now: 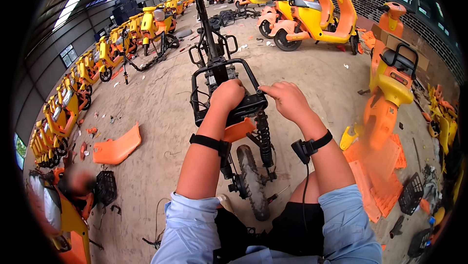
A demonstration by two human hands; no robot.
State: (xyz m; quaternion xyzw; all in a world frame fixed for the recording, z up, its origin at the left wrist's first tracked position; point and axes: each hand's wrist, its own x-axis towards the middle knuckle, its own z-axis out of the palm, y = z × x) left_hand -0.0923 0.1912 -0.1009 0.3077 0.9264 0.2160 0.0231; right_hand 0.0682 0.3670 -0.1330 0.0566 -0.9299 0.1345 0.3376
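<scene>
In front of me stands a stripped scooter frame, black, with its bare rear wheel toward me. My left hand is closed in a fist over the black tubular rack; its fingertips and anything in them are hidden. At the rack's right corner, my right hand is closed in a pinch, its fingertips close to the rail. What it holds there is too small to name. A shock absorber and an orange panel piece sit below the rack.
An orange curved panel lies on the floor to the left. At right, a yellow-orange scooter stands near loose orange panels and a black basket. A screwdriver lies near the wheel. Rows of scooters stand farther back.
</scene>
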